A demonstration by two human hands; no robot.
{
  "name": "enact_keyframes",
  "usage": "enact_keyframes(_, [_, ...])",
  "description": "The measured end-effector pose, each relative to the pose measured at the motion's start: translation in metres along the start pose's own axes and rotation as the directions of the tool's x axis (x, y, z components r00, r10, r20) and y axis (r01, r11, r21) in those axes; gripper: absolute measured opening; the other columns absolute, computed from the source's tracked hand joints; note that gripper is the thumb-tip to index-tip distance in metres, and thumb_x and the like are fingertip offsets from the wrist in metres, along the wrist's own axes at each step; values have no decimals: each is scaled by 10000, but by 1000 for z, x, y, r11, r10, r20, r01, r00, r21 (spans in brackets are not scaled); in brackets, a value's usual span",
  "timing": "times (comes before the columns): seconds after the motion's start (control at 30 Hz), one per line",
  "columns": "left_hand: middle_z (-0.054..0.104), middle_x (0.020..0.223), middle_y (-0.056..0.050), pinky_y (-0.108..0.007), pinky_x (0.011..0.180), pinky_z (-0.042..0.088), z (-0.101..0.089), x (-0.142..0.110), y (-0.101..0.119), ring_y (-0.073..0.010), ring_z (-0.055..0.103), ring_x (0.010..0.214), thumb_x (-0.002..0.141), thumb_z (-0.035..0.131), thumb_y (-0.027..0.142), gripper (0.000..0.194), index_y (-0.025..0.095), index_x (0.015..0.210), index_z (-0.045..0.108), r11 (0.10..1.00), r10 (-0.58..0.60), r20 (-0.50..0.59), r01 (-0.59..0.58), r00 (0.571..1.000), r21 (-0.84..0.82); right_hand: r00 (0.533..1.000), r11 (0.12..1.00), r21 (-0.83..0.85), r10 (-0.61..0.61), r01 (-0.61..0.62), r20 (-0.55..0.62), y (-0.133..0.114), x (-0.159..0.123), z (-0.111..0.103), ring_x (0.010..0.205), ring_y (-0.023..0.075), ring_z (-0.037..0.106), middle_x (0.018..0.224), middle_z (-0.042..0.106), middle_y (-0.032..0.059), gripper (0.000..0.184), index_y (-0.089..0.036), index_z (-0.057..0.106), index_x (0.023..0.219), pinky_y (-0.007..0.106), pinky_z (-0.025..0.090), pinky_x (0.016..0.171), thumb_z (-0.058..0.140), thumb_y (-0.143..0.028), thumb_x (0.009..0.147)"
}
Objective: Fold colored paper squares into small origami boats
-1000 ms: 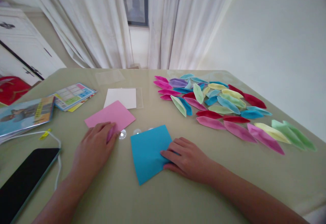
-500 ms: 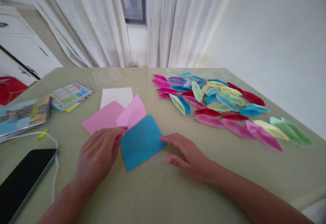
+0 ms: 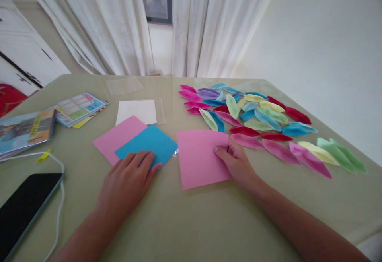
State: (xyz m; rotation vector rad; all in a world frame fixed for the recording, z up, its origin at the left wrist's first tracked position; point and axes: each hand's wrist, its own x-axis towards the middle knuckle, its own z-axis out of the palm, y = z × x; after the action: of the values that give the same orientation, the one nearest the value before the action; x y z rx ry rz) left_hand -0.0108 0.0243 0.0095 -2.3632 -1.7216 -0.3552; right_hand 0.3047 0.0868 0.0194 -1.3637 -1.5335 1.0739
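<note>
My right hand [image 3: 238, 164] pinches a pink sheet [image 3: 198, 158]; my left hand [image 3: 127, 184] rests on the blue sheet [image 3: 149, 140], its grip unclear.

No text is reading legibly. Yellow marks [image 3: 35, 124] on the booklet cover [image 3: 20, 134] are blurring beyond reading; the gridded card [image 3: 78, 109] beside it is showing print too small to make out.
</note>
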Motion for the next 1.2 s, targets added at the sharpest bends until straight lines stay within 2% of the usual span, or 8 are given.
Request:
enact_keyframes(0.1, [747, 1155, -175, -550, 875, 570, -3, 1, -3, -385, 702, 1028, 1096, 434, 420, 409, 135, 1299, 646, 997, -80, -88, 81, 993, 3, 992, 993, 100, 48, -59, 115, -7, -2, 1, 855, 237, 687, 1087, 741, 72, 315, -203, 685, 1205, 347, 577, 692, 661, -384, 949])
enact_keyframes(0.23, [725, 1285, -105, -411, 959, 581, -1, -3, 9, -272, 709, 1124, 1096, 495, 400, 520, 248, 1584, 397, 930, 24, -122, -68, 992, -361, 943, 983, 130, 83, -130, 322, -19, -7, 0, 857, 224, 709, 1069, 742, 71, 375, -191, 665, 1240, 304, 584, 660, 700, -440, 962])
enact_keyframes(0.4, [725, 1272, -34, -288, 954, 584, 0, -11, 22, -195, 712, 1142, 1098, 491, 278, 370, 379, 1443, 577, 767, 134, -66, -145, 989, -625, 877, 975, 155, 70, -162, 476, -21, -8, 1, 792, 194, 711, 1070, 729, 71, 431, -203, 626, 1302, 273, 562, 602, 672, -502, 995])
enact_keyframes(0.57, [712, 1245, -42, -282, 898, 598, -6, -9, 18, -195, 728, 1079, 1059, 554, 255, 300, 332, 1324, 672, 743, -49, -84, -20, 995, -669, 949, 971, -96, -187, 218, 255, -14, -5, 0, 1084, 266, 681, 1260, 689, 127, 637, -245, 492, 1505, 414, 583, 892, 726, -492, 967])
enact_keyframes(0.7, [706, 1066, -29, -263, 793, 577, -8, -6, 15, -172, 718, 913, 1035, 578, 263, 261, 296, 1242, 734, 829, -45, -130, -35, 991, -558, 798, 809, -228, -410, 542, 442, -18, -9, -4, 1323, 329, 583, 1446, 616, 166, 724, -233, 546, 1467, 504, 480, 1112, 762, -625, 898])
enact_keyframes(0.87, [613, 801, -21, -305, 669, 532, -10, -6, 20, -192, 642, 761, 1038, 580, 352, 234, 307, 1054, 810, 856, 14, -79, -53, 997, -515, 643, 645, -321, -355, 694, 678, -20, -21, 5, 1318, 334, 596, 1458, 633, 184, 785, -178, 528, 1491, 503, 448, 1130, 746, -645, 899])
enact_keyframes(1.0, [716, 1084, -61, -362, 863, 605, -14, -2, 21, -237, 691, 1027, 1043, 578, 402, 250, 302, 1027, 806, 763, 40, 66, 12, 997, -646, 658, 615, -369, -343, 697, 670, -18, -22, 7, 1126, 263, 670, 1234, 745, 131, 249, -189, 690, 1247, 429, 492, 1016, 550, -307, 1078])
enact_keyframes(1.2, [764, 1251, -24, -340, 985, 599, -8, -3, 18, -215, 721, 1150, 1080, 517, 407, 269, 283, 1133, 751, 737, 37, 124, 57, 992, -674, 758, 818, -334, -176, 468, 629, -23, -15, 1, 856, 194, 682, 968, 741, 58, 204, -185, 695, 1034, 297, 483, 767, 600, -362, 1066])
